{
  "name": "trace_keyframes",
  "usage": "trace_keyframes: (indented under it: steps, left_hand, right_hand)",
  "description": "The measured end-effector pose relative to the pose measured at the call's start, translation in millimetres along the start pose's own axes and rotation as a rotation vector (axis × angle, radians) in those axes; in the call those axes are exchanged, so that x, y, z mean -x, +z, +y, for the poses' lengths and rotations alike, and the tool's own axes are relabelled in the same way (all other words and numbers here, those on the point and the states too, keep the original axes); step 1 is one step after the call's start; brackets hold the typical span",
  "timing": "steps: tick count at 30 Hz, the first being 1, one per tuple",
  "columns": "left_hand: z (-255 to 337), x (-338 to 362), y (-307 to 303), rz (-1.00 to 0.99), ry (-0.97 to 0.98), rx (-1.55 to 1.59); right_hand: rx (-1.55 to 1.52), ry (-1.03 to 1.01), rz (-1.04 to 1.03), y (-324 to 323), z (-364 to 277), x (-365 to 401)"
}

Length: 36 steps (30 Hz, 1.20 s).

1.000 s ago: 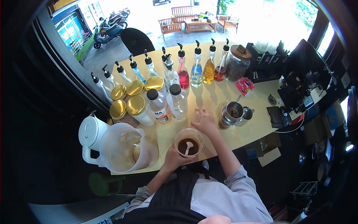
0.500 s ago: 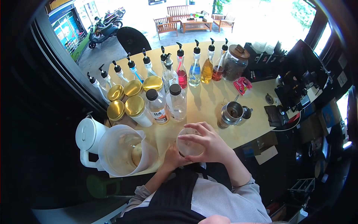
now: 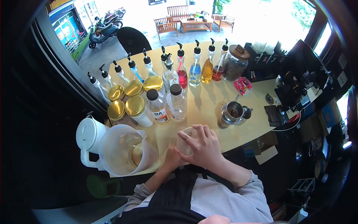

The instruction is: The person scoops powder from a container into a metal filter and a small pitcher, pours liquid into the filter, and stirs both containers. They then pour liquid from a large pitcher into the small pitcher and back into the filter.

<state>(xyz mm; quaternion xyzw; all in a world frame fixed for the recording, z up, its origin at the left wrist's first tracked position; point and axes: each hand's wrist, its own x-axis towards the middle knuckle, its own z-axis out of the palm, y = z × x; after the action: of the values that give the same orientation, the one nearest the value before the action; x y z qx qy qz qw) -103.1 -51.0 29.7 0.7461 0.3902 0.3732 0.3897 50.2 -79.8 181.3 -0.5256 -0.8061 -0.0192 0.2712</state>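
Observation:
A clear round cup or lid [image 3: 184, 146] is at the table's front edge, between my hands. My left hand [image 3: 173, 158] is wrapped round its lower left side, its fingers partly hidden behind the rim. Over the top and right side lies my right hand [image 3: 204, 145], fingers spread and bent, thumb at the near rim. Left of them stands a large translucent pitcher [image 3: 112, 149] with a pale round thing inside, beside a white kettle [image 3: 89, 134]. Two clear bottles with dark caps, one labelled [image 3: 160, 112], one plain [image 3: 179, 106], stand just beyond my hands.
Pump bottles [image 3: 194, 72] line the table's far edge. Gold-lidded jars [image 3: 135, 106] stand at the left. To the right are metal cups [image 3: 232, 113], a pink packet [image 3: 243, 86], a wooden-lidded jar [image 3: 236, 63] and a dark cloth [image 3: 273, 115].
My right hand has turned and shifted left over the clear round thing, covering more of its right side. My left hand has barely moved.

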Motion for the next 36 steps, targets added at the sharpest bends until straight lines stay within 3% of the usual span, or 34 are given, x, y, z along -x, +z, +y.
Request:
trace_keyframes:
  steps: [3,6,8,12,14,15,17,18,20,24,27,30,32,34,36]
  left_hand:
    - [-20,5,12,0.039,0.099,-0.176]
    - [-30,6,16,0.049,-0.006,-0.062]
    - [-29,2,16,0.007,0.018,-0.269]
    - [-19,0,13,-0.01,0.064,-0.202]
    - [-22,2,17,0.066,0.068,-0.151]
    - [-20,3,17,0.065,0.067,-0.151]
    - [-6,3,13,0.073,0.005,0.004]
    - [-4,1,13,0.073,0.002,0.004]
    - [-3,-2,12,0.113,0.151,-0.084]
    - [-32,4,24,0.021,0.042,-0.267]
    - [-30,5,30,0.039,-0.012,-0.23]
    - [-28,6,33,0.131,0.059,-0.173]
    - [-20,7,32,0.117,-0.038,0.059]
    - [-12,6,30,0.112,-0.007,0.181]
    - [-13,1,25,0.114,0.022,0.298]
  right_hand:
    - [0.148,0.122,0.032,2,-8,5]
    - [0.056,0.085,-0.011,-5,4,-3]
    - [-0.313,-0.195,-0.127,-14,31,-5]
    - [-0.463,-0.187,-0.296,-27,44,-6]
    - [-0.226,0.108,-0.391,-37,20,-9]
    - [-0.226,0.108,-0.392,-28,13,-7]
    - [-0.2,0.177,-0.167,-6,6,1]
    - [-0.202,0.177,-0.17,-3,9,3]
    - [-0.419,-0.096,-0.028,-2,22,5]
    - [-0.746,-0.035,-0.11,-9,42,11]
    - [-0.676,0.04,-0.049,-4,34,23]
    - [-0.575,0.15,0.121,12,12,33]
    - [-0.299,0.216,0.373,34,-3,44]
    - [-0.194,0.198,0.429,45,-4,48]
    - [-0.618,0.158,0.5,46,10,47]
